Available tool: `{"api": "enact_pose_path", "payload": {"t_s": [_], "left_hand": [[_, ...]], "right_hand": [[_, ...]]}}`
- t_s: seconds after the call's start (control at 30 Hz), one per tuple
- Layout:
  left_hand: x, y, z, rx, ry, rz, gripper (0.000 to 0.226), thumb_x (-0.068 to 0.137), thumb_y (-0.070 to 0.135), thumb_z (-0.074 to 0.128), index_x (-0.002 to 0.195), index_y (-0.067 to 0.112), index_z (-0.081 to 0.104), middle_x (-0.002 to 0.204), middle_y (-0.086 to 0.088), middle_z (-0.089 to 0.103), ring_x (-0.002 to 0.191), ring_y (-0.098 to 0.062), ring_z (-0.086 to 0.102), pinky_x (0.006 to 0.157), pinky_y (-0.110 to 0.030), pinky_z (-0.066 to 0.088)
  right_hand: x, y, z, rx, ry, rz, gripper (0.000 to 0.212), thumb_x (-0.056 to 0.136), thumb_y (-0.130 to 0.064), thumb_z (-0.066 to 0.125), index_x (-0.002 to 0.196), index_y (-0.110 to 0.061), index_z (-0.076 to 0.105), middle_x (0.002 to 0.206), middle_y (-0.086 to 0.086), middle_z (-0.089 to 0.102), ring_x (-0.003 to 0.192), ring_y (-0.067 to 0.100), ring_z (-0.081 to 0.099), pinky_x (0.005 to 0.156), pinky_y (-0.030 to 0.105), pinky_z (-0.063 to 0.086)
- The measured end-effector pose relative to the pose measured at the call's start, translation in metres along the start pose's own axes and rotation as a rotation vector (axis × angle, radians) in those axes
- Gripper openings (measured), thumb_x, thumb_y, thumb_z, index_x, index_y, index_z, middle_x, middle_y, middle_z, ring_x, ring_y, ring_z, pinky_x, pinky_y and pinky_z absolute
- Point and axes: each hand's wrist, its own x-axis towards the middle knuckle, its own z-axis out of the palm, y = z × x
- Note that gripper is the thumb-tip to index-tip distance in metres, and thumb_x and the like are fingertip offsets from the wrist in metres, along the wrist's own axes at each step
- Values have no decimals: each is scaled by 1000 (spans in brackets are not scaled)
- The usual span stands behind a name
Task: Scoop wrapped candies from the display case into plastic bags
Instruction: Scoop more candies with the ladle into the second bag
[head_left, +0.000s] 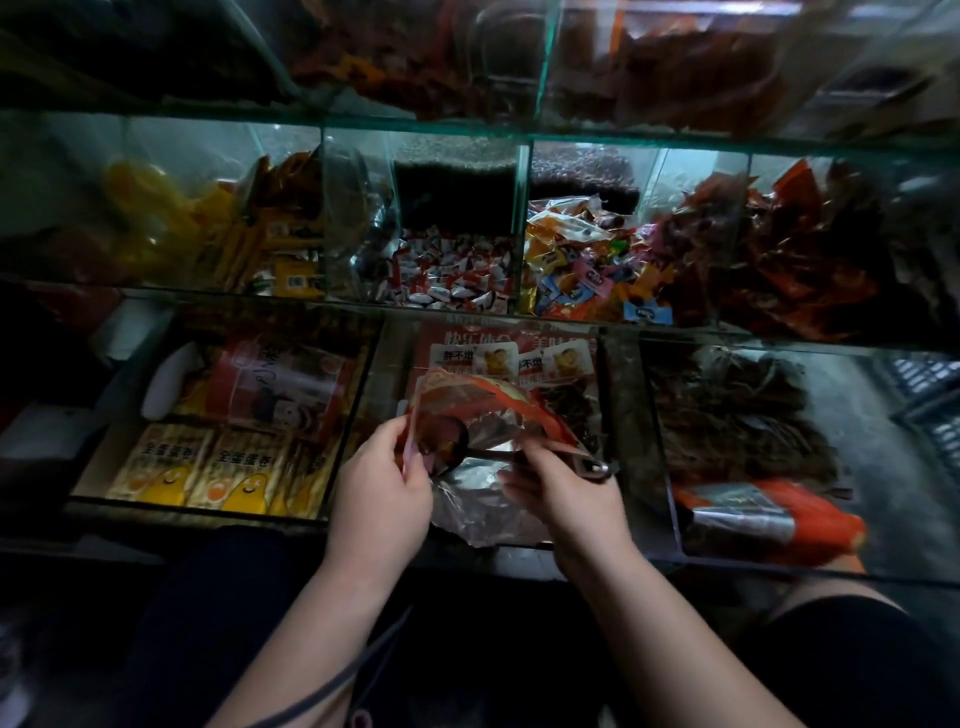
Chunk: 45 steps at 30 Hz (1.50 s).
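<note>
My left hand (382, 480) pinches the open rim of a clear plastic bag with red-orange print (483, 410), held over the lower middle compartment of the glass display case (519, 132). My right hand (558, 486) grips the handle of a dark scoop (441, 441) whose bowl sits inside the bag's mouth. What the scoop carries is too dark to tell. Red-and-white wrapped candies (452, 275) fill the middle-shelf compartment above, and mixed colourful wrapped candies (587, 270) lie in the one to its right.
Glass dividers split each shelf. Yellow snack packs (208, 467) lie lower left, dark dried goods (727, 415) and an orange packet (769, 514) lower right. Red snack packets (800, 244) fill the middle-right compartment. A clear scoop (358, 208) stands behind the glass.
</note>
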Motion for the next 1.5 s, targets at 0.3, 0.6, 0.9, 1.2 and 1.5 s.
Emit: {"api": "enact_pose_path", "payload": {"t_s": [0.3,0.6,0.9,1.2,1.5], "left_hand": [[-15,8,-5,219,81,106,45,93,16,65,137,19,55,135,8,50,126,-16,50,101,-29,41],[-16,29,55,266,-160,256,47,101,37,52,144,18,52,154,0,42,144,-17,33,118,-30,21],[2,19,73,359,-178,235,33,102,35,49,126,18,64,124,-3,62,120,-27,54,106,-43,41],[-4,36,56,243,-50,411,36,101,31,56,127,10,68,133,-4,63,128,-23,53,111,-44,41],[53,121,43,159,74,697,29,98,23,62,121,7,71,128,-7,66,125,-23,56,109,-47,43]], "right_hand": [[-45,-38,-56,49,41,-98,23,97,-22,68,102,1,69,86,22,77,81,40,77,64,36,63],[-74,-52,-85,87,22,-181,7,93,-16,72,91,-9,73,85,23,77,82,41,77,64,35,63],[-89,-64,-97,96,1,-214,14,88,-10,73,75,-15,78,80,26,75,77,43,76,60,34,62],[-111,-89,-92,101,-94,-299,9,64,-22,78,72,-18,79,79,20,76,76,41,77,58,31,61],[-110,-152,-77,214,-101,-445,26,92,-5,65,72,-18,74,73,11,76,72,29,78,57,25,60]]}}
